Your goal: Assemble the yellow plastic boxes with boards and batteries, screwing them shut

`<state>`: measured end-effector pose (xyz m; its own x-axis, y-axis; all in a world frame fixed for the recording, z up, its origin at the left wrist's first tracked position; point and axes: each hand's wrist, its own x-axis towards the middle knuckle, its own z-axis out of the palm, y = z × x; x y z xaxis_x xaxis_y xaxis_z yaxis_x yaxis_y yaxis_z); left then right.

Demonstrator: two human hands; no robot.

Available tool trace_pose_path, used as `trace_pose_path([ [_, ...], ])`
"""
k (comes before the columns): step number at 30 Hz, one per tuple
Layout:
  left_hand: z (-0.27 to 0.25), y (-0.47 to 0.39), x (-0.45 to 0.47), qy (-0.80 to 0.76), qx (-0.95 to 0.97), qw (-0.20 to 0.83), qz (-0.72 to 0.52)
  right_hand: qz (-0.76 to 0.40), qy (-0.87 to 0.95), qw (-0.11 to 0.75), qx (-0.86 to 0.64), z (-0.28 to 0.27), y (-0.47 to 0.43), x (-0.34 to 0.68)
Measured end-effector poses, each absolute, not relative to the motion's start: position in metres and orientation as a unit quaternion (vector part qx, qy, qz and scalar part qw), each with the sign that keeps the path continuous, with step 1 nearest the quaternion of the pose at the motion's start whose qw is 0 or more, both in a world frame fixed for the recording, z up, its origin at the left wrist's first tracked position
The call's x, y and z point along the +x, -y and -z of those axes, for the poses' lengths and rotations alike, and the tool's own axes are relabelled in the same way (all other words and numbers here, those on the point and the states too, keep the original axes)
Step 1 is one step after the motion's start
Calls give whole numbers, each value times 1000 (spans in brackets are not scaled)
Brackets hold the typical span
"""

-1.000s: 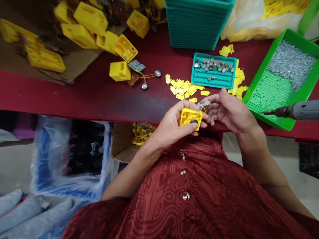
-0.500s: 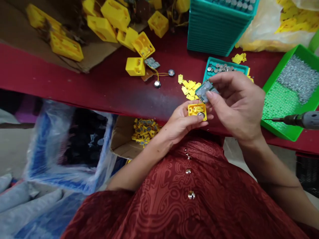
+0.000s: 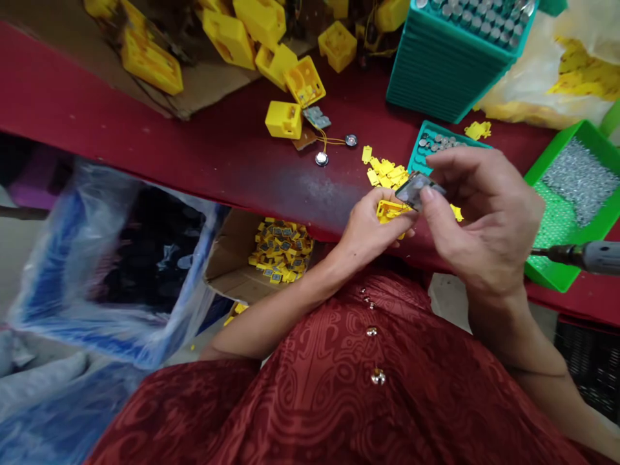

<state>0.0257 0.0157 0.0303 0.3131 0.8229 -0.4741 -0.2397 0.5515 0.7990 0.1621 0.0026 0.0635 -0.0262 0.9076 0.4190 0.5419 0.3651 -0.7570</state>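
Observation:
My left hand [image 3: 371, 229] grips a small yellow plastic housing [image 3: 389, 210] at the front edge of the dark red table [image 3: 145, 139]. My right hand [image 3: 479, 216] pinches a small grey circuit board [image 3: 413, 190] just above and to the right of the housing, close to its open top. Thin wires between board and housing are too small to make out. Both hands hover over the table edge in front of my red garment.
Small yellow tabs [image 3: 385, 173] lie beyond the hands. A teal tray of button cells [image 3: 426, 143], a teal tray stack [image 3: 448, 61], a green bin of screws [image 3: 574, 194], a powered screwdriver [image 3: 584, 256]. More yellow housings [image 3: 285, 119] at the back. Cardboard box of parts [image 3: 281, 248] below.
My right hand lifted the circuit board up from the housing and holds it above it. The camera view swung left and down, shifting the table items to the right.

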Motion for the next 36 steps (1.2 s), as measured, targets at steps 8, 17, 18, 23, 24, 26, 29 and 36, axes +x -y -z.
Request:
trace_pose_path([
  [8, -40, -16, 28, -473, 301, 754, -341, -243, 676, 443, -537, -73, -16, 165],
  [17, -26, -15, 28, -420, 334, 773, -339, -214, 733, 366, -532, -79, -34, 171],
  [18, -26, -13, 26, -412, 330, 775, -347, -214, 733, 374, -527, -80, -34, 171],
  [23, -23, -7, 17, -344, 263, 821, -372, -251, 683, 425, -539, -82, -21, 163],
  [24, -22, -6, 15, -335, 245, 828, -376, -254, 672, 443, -537, -81, -16, 162],
  [26, -20, -6, 10, -329, 217, 836, -381, -254, 660, 481, -518, -75, -5, 160],
  [29, -21, -8, 2, -323, 197, 843, -382, -247, 673, 501, -484, -61, 12, 161],
  [36, -33, -13, -11, -299, 150, 869, -365, -109, 785, 440, -423, -51, 24, 167],
])
